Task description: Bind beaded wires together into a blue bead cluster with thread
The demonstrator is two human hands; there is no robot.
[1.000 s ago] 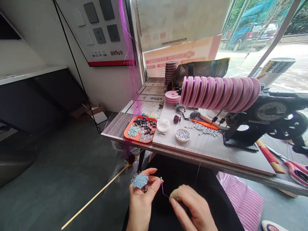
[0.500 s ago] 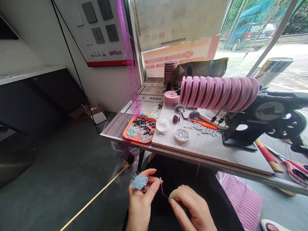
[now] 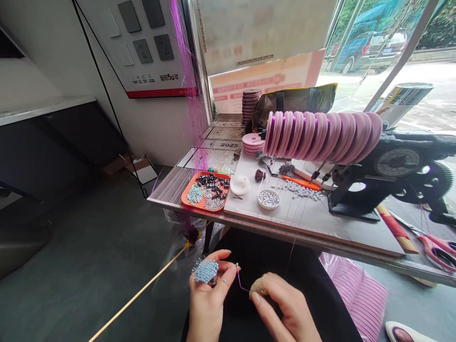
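Observation:
My left hand [image 3: 208, 299] is closed on a small cluster of pale blue beads [image 3: 205, 271], with a single bead pinched at the fingertips. A thin purple thread [image 3: 241, 283] runs from that fingertip to my right hand [image 3: 285, 308]. The right hand's fingers pinch the thread, and its thumb wears a tan fabric cover [image 3: 259, 286]. Both hands sit low in front of the table edge, over my dark lap. A long thin wooden stick [image 3: 138, 295] slants down to the left from beside the left hand.
An orange tray [image 3: 187, 189] with black and silver beads and a small white bowl of beads [image 3: 268, 199] stand on the table. A row of pink spools [image 3: 320, 135] sits on a black winding machine [image 3: 399, 175]. Red scissors [image 3: 436, 247] lie at right.
Both hands stay almost still, working the thread. The camera view has drifted slightly.

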